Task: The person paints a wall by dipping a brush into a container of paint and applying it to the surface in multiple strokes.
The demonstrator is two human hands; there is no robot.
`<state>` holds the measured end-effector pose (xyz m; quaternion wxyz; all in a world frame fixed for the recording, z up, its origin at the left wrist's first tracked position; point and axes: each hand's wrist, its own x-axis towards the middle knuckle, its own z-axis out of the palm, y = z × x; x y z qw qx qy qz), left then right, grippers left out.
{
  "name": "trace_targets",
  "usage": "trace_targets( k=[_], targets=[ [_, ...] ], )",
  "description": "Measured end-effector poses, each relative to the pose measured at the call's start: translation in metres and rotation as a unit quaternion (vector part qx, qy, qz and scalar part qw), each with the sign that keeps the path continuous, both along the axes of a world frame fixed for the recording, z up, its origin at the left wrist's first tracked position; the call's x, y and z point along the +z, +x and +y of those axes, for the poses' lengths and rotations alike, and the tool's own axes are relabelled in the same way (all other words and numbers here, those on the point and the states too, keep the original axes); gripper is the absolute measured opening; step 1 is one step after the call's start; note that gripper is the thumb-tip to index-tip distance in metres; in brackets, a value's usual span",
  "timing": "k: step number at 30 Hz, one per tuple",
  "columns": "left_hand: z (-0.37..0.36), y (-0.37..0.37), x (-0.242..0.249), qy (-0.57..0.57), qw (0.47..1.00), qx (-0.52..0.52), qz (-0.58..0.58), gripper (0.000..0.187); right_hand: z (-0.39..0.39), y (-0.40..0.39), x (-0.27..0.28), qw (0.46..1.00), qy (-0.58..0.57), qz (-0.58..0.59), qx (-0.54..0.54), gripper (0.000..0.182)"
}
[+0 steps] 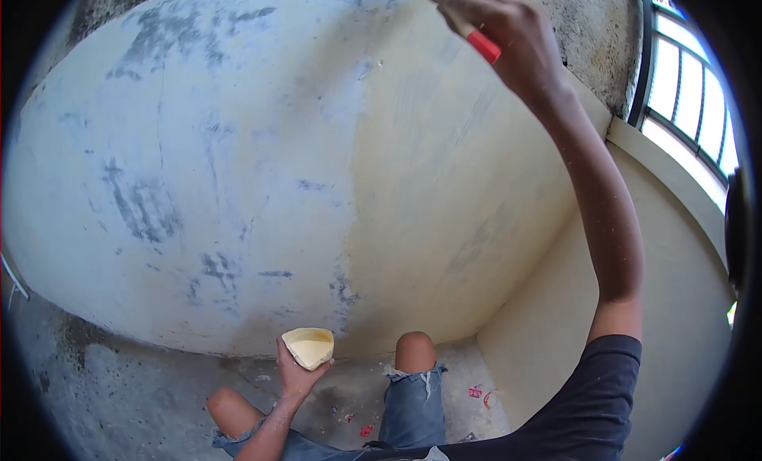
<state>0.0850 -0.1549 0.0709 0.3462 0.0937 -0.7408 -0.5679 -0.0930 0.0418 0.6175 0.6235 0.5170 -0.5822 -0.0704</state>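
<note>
My right hand (508,36) is raised high at the top of the view, its fingers wrapped round a paintbrush (482,47) with a red-ended handle. The brush head reaches the upper part of the wall (278,144), near the top edge of the view. Low in front of me, my left hand (298,375) grips a small container of cream paint (309,348), its opening facing up. Fresh cream paint covers the right part of the wall, while the left part is whitish with grey worn patches.
A side wall (619,278) meets the painted wall at a corner on the right. Above it is a barred metal railing (690,80). My bent knees (416,354) are close to the wall. Red scraps (366,431) lie on the concrete floor (127,382).
</note>
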Motion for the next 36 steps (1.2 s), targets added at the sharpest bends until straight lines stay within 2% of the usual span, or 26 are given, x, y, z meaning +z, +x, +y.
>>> trace_targets(
  k=[2, 4, 6, 8, 9, 10, 11, 13, 14, 15, 16, 18, 20, 21, 23, 24, 25, 27, 29, 30, 31, 33, 35, 36],
  targets=[
    [0.003, 0.000, 0.001, 0.003, 1.000, 0.002, 0.002, 0.086, -0.016, -0.022, -0.034, 0.997, 0.048, 0.059, -0.015, 0.017],
    [0.002, 0.002, 0.004, 0.004, 1.000, 0.004, 0.007, 0.086, -0.034, -0.048, -0.101, 0.993, 0.116, 0.002, -0.006, 0.017],
    [-0.001, 0.002, 0.006, 0.012, 0.999, 0.000, 0.034, 0.085, -0.042, -0.034, -0.179, 0.980, 0.188, 0.067, 0.021, 0.014],
    [-0.001, 0.007, 0.014, 0.013, 0.999, 0.004, 0.034, 0.084, -0.039, -0.019, -0.247, 0.945, 0.320, -0.062, 0.032, 0.009],
    [-0.001, 0.006, 0.016, 0.007, 1.000, 0.008, 0.026, 0.084, -0.038, -0.024, -0.259, 0.944, 0.324, -0.054, 0.033, 0.009],
    [-0.003, 0.005, 0.015, 0.008, 0.999, 0.012, 0.033, 0.084, -0.038, -0.027, -0.264, 0.917, 0.358, -0.174, 0.034, 0.008],
    [-0.005, 0.006, 0.012, 0.013, 0.999, 0.009, 0.032, 0.083, -0.041, -0.030, -0.261, 0.875, 0.386, -0.291, 0.034, 0.008],
    [-0.007, 0.008, 0.009, 0.022, 0.999, 0.011, 0.034, 0.083, -0.050, -0.034, -0.196, 0.875, 0.316, -0.359, 0.077, 0.012],
    [-0.009, 0.009, 0.008, 0.023, 0.999, 0.015, 0.038, 0.083, -0.055, -0.030, -0.151, 0.882, 0.254, -0.393, 0.054, 0.017],
    [-0.011, 0.009, 0.006, 0.015, 0.999, 0.021, 0.038, 0.083, -0.056, -0.023, -0.110, 0.894, 0.180, -0.404, 0.079, 0.015],
    [-0.012, 0.007, 0.003, 0.009, 0.999, 0.025, 0.037, 0.084, -0.056, -0.022, -0.071, 0.907, 0.153, -0.377, 0.106, 0.012],
    [-0.014, 0.008, 0.008, 0.023, 0.999, 0.025, 0.040, 0.084, -0.054, -0.019, 0.000, 0.962, 0.069, -0.237, 0.113, 0.013],
    [-0.014, 0.010, 0.010, 0.037, 0.998, 0.023, 0.036, 0.083, -0.049, -0.012, 0.052, 0.983, 0.011, -0.131, 0.125, 0.013],
    [-0.016, 0.010, 0.010, 0.041, 0.998, 0.028, 0.036, 0.083, -0.047, -0.015, 0.050, 0.984, 0.013, -0.134, 0.120, 0.013],
    [-0.016, 0.012, 0.017, 0.033, 0.998, 0.041, 0.034, 0.082, -0.047, -0.016, 0.040, 0.991, 0.048, -0.037, 0.117, 0.010],
    [-0.016, 0.012, 0.018, 0.036, 0.998, 0.036, 0.032, 0.082, -0.044, -0.020, 0.007, 0.996, 0.074, -0.034, 0.031, 0.018],
    [-0.017, 0.012, 0.017, 0.032, 0.998, 0.039, 0.035, 0.083, -0.042, -0.027, -0.034, 0.990, 0.141, 0.005, -0.010, 0.029],
    [-0.015, 0.012, 0.015, 0.026, 0.998, 0.041, 0.040, 0.085, -0.029, -0.043, -0.135, 0.974, 0.226, 0.010, 0.022, 0.034],
    [-0.013, 0.011, 0.013, 0.035, 0.998, 0.035, 0.046, 0.084, -0.013, -0.026, -0.193, 0.927, 0.328, -0.182, 0.016, 0.032],
    [-0.012, 0.010, 0.013, 0.034, 0.998, 0.036, 0.050, 0.084, -0.009, -0.022, -0.203, 0.882, 0.371, -0.291, 0.001, 0.029],
    [-0.011, 0.010, 0.013, 0.032, 0.998, 0.031, 0.047, 0.084, -0.006, -0.026, -0.195, 0.883, 0.369, -0.289, 0.001, 0.029],
    [-0.011, 0.010, 0.008, 0.026, 0.998, 0.026, 0.045, 0.084, 0.004, -0.044, -0.158, 0.847, 0.301, -0.438, -0.020, 0.018],
    [-0.011, 0.006, 0.001, 0.040, 0.998, 0.019, 0.037, 0.083, 0.009, -0.042, -0.090, 0.873, 0.174, -0.455, 0.018, 0.012],
    [-0.013, 0.003, 0.003, 0.042, 0.998, 0.021, 0.040, 0.083, 0.015, -0.042, -0.055, 0.900, 0.129, -0.416, 0.021, 0.012]
  ],
)
